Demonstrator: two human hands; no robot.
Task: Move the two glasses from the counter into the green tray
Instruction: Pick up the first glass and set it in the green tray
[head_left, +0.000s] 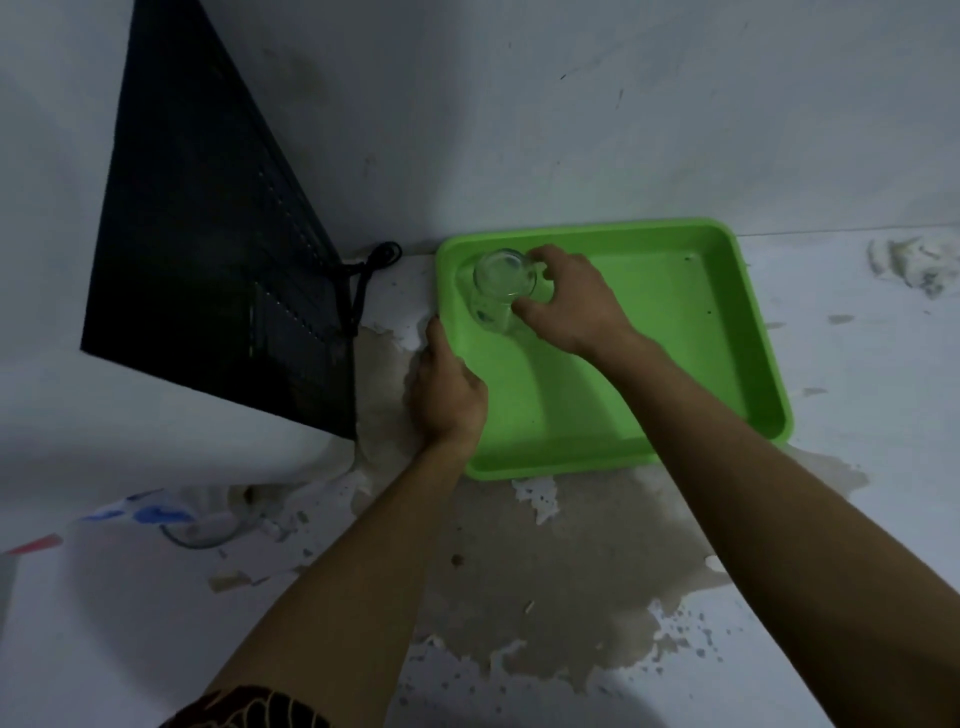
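A clear glass (497, 288) stands upright in the far left corner of the green tray (675, 332). My right hand (576, 306) is wrapped around its right side, thumb near the front and fingers at the rim. My left hand (449, 389) rests on the tray's left edge, fingers curled over the rim. A second clear glass (205, 525) stands on the counter at the lower left, partly hidden under a white appliance.
A white appliance (156, 447) with a dark panel (218, 234) stands left of the tray, a black cord (363, 280) at its back. The white counter (857, 519) has worn brown patches. A wall rises behind the tray. A crumpled white scrap (914, 260) lies far right.
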